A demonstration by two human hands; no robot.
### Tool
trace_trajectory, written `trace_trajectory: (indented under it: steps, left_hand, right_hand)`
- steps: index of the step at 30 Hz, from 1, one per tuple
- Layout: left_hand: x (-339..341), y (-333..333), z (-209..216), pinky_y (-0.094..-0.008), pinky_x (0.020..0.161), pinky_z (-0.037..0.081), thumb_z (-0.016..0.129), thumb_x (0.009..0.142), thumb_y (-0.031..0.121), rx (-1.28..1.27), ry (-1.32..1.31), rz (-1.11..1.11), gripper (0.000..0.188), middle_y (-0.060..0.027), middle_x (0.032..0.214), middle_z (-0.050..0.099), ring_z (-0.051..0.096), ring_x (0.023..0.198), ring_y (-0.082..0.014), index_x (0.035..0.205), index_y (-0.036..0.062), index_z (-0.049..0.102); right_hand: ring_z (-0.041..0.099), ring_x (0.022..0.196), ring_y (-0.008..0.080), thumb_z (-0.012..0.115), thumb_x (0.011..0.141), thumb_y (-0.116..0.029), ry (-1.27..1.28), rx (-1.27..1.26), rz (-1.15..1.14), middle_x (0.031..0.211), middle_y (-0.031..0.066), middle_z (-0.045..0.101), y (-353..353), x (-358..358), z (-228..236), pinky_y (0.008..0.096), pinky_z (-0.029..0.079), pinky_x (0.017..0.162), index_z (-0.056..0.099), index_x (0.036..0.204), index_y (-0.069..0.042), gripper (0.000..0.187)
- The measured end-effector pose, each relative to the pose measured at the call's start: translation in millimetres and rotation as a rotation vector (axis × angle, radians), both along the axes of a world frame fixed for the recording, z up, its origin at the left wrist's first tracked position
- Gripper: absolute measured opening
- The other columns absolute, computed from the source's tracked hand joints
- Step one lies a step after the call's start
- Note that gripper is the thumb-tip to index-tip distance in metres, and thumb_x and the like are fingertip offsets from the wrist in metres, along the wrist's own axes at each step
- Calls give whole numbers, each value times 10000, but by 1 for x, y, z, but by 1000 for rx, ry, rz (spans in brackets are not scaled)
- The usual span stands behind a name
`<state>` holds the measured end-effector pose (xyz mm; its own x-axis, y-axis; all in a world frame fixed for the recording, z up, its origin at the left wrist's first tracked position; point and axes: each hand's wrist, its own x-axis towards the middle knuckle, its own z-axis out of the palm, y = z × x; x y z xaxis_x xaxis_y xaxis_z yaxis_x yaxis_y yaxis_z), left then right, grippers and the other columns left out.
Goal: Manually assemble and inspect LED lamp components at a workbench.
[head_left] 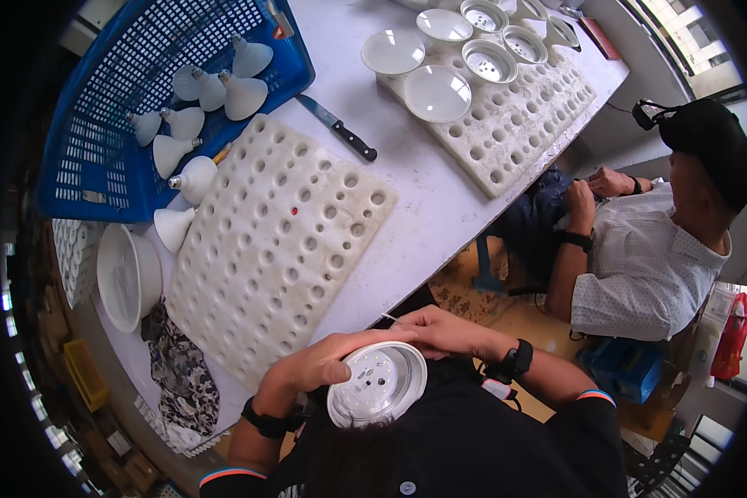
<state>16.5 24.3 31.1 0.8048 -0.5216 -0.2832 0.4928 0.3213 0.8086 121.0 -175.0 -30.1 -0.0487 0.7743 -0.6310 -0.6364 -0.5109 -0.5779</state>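
The counter's point(427, 207) near edge slanted just beyond the fingers, running away to their upper right. The lamp point(382, 371) was off the counter, over the black shirt point(490, 432); the left fingers point(335, 372) curled round it, thumb over the rim. At its far side the right fingers point(411, 328) were pressed together, pinching a thin rod point(392, 318), their grip partly hidden.

Ahead of the left fingers the near board point(274, 241) took up much of the counter; between it and the far board point(506, 133) a bare strip gave open room. Past that strip lay the knife point(355, 141), beside the blue basket point(300, 66) of white shades point(245, 98).

The surface was white and faintly scuffed. Left of the left fingers stood a bowl point(145, 274), with a patterned cloth point(178, 365) near it. Right of the right fingers, across a gap, sat a co-worker point(656, 257); a window point(697, 41) showed farther off.
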Motion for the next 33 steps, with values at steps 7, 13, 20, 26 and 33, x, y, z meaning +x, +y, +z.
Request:
trace_trajectory:
  steps: [7, 13, 20, 26, 33]
  left_hand:
    - [-2, -1, 35, -329, 984, 350, 551, 741, 200, 290, 15, 191, 555, -188, 1202, 535, 496, 1130, -235, 1211, -85, 474]
    - [3, 3, -8, -327, 979, 371, 461, 753, -35, 412, -301, 466, 399, -192, 1168, 562, 512, 1127, -243, 1139, -35, 563]
    - [47, 9, -28, -387, 1042, 280, 373, 893, 423, -624, -35, 1177, 622, -140, 1398, 318, 340, 1269, -274, 1404, 105, 219]
    - [64, -35, -18, -418, 1032, 280, 282, 880, 592, -702, 133, 932, 694, -126, 1402, 309, 348, 1249, -287, 1393, 125, 259]
    - [77, -41, -36, -443, 1028, 285, 312, 860, 603, -559, 87, 868, 689, -129, 1321, 411, 387, 1220, -291, 1357, 126, 319]
  right_hand:
    - [329, 370, 4, 455, 895, -242, 384, 104, -48, 543, -79, 446, 22, -42, -36, 163, 205, 322, 564, 731, -102, 242]
    - [358, 380, 21, 426, 934, -404, 526, 0, -427, 557, -84, 453, 40, -17, -19, 157, 226, 334, 570, 899, -124, 317]
    - [514, 1053, 174, 557, 852, -103, -673, 652, -977, 1153, 145, 531, 15, 57, 113, 338, 406, 934, 411, 1145, -8, 341]
    - [558, 1009, 180, 591, 861, -159, -993, 426, -686, 1164, 110, 545, 25, 31, 80, 327, 448, 884, 407, 1197, -34, 403]
    - [563, 994, 186, 555, 882, -215, -1126, 268, -472, 1108, 123, 572, 18, 31, 50, 322, 440, 871, 425, 1167, -2, 379]
